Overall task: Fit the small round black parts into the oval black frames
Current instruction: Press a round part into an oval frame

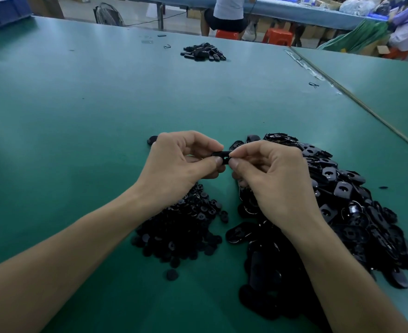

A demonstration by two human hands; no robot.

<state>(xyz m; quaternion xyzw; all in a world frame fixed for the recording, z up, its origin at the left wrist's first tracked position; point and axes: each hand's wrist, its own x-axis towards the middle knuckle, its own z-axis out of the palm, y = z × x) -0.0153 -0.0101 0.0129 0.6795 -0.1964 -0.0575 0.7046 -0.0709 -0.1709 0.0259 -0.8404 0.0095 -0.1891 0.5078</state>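
Note:
Both hands meet above the green table, pinching one black oval frame between thumbs and forefingers. My left hand holds its left end and my right hand holds its right end. Most of the frame is hidden by the fingertips, so I cannot tell whether a round part sits in it. A heap of small round black parts lies under my left wrist. A large heap of oval black frames spreads to the right, under and beyond my right hand.
A smaller pile of black pieces lies far back on the green table. One stray round part lies near the front. A table seam runs diagonally at right. People sit on red stools beyond the far edge.

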